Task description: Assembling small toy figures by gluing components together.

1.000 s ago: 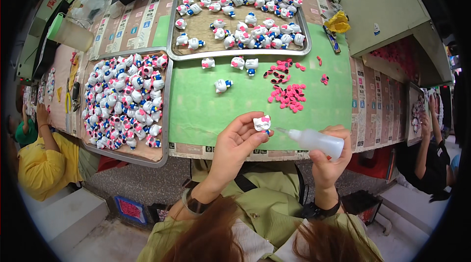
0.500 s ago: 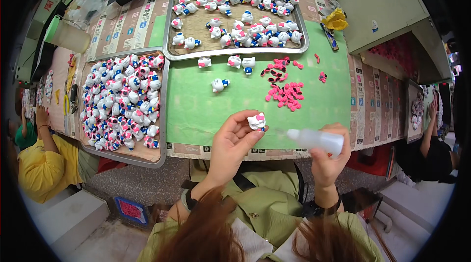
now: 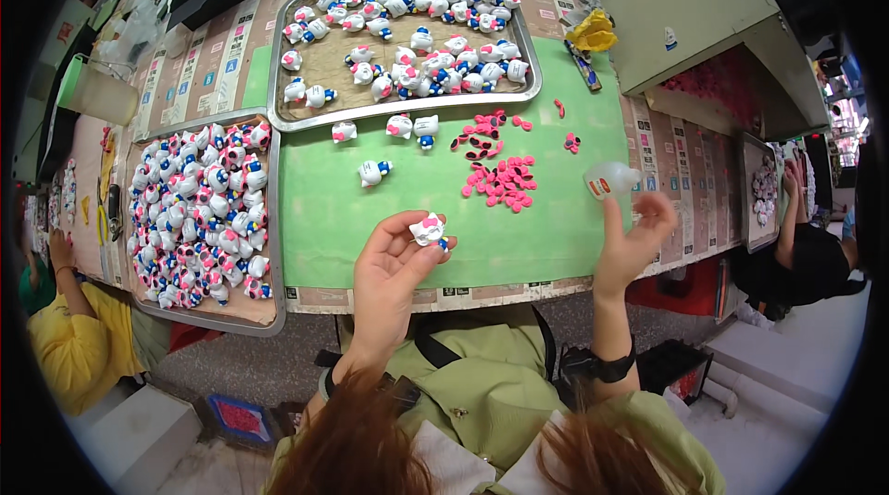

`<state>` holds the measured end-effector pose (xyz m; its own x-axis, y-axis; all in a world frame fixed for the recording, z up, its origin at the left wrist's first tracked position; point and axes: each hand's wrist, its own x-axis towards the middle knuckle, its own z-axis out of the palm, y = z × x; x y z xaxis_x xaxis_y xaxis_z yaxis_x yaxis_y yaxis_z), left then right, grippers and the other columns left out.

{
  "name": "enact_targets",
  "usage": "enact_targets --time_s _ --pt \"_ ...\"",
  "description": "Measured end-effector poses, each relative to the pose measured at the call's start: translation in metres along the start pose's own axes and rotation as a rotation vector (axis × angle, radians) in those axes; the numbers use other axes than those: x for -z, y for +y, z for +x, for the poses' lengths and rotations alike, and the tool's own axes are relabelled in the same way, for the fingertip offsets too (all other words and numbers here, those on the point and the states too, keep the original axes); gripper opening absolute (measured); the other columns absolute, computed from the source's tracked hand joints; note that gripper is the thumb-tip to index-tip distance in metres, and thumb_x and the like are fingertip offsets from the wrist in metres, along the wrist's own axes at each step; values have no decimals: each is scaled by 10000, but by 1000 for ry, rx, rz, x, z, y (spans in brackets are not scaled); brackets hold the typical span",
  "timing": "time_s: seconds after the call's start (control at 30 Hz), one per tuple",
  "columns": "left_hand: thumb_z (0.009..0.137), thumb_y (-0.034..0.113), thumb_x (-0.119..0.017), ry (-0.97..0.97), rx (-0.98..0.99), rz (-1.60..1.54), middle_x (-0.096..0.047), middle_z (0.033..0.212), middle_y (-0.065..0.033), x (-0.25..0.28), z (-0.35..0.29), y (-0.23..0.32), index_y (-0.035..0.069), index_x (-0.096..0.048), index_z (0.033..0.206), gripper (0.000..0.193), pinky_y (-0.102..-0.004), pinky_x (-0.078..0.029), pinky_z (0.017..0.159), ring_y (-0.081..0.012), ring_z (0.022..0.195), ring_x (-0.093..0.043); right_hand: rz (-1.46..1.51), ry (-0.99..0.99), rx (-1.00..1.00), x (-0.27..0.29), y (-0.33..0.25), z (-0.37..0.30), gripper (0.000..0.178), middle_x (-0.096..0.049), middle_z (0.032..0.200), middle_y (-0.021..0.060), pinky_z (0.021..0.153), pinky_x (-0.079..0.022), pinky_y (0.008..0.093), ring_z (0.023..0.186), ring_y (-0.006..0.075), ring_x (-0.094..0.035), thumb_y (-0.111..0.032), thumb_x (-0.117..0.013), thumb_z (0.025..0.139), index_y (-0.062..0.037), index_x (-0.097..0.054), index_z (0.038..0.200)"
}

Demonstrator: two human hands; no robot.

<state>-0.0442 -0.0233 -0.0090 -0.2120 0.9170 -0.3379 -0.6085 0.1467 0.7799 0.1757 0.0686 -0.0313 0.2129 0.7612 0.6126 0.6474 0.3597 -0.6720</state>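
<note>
Between the thumb and fingers of my left hand (image 3: pixel 389 268) is a small white cat figurine (image 3: pixel 428 230) with a pink bow and a blue body. My right hand (image 3: pixel 634 240) is open, its fingers spread and curved, just below a translucent squeeze bottle (image 3: pixel 608 180) with a red-and-white label. The bottle lies tilted, nozzle to the right; whether the fingers still touch it I cannot tell. Beyond my hands, small pink oval pieces (image 3: pixel 500 184) lie heaped on the green mat (image 3: pixel 370 236), some with dark faces. A loose cat figurine (image 3: pixel 373 173) rests on its side nearby.
Many figurines fill a metal tray (image 3: pixel 273 245) at the left; another tray (image 3: pixel 407 115) at the back holds more. A yellow crumpled thing (image 3: pixel 593 32) and a grey cabinet (image 3: pixel 685 13) stand at the far right. Other people sit at both sides.
My right hand has moved up and right and opened, leaving the bottle on the mat's right side with its nozzle turned away. My left hand still holds the figurine.
</note>
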Motion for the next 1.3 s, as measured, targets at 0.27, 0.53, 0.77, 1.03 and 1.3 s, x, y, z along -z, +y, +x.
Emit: enact_targets --time_s 0.27,0.53,0.77,1.03,1.3 --pt "780 -19 -512 -43 77 -28 -512 1045 -117 -7 0 -7 -12 -419 1079 313 -276 -442 782 -190 908 -546 -43 -668 98 -32 -41 -14 114 -548 736 104 631 -425 277 698 190 -539 -33 -607 711 -6 -538 799" --pt "772 -59 -497 -265 238 -58 -487 1095 -128 -14 -2 -8 -20 -421 1085 324 -263 -456 759 -187 916 -550 667 -718 -767 -16 -59 -17 64 -532 704 54 625 -423 228 701 114 -523 -17 -564 753 3 -565 813" --pt "808 -19 -492 -311 287 -102 -501 1026 -66 -14 -3 -10 -7 -422 1098 298 -237 -448 775 -115 931 -523 420 -693 -209 -25 -71 -29 101 -555 768 86 619 -433 245 691 153 -538 22 -567 724 8 -586 823" --pt "810 7 -505 -262 242 -61 -510 1028 -76 -14 -3 -6 -29 -407 1121 327 -233 -439 793 -116 929 -523 380 -610 -53 -23 -65 -29 177 -581 787 109 581 -458 280 687 210 -563 59 -588 693 -1 -598 859" --pt "795 -10 -518 -196 159 49 -520 1039 -87 -13 -3 -5 -41 -412 1135 358 -231 -434 811 -120 932 -517 380 -699 276 -11 -78 -21 225 -576 780 107 559 -447 300 667 241 -556 74 -606 627 0 -598 839"
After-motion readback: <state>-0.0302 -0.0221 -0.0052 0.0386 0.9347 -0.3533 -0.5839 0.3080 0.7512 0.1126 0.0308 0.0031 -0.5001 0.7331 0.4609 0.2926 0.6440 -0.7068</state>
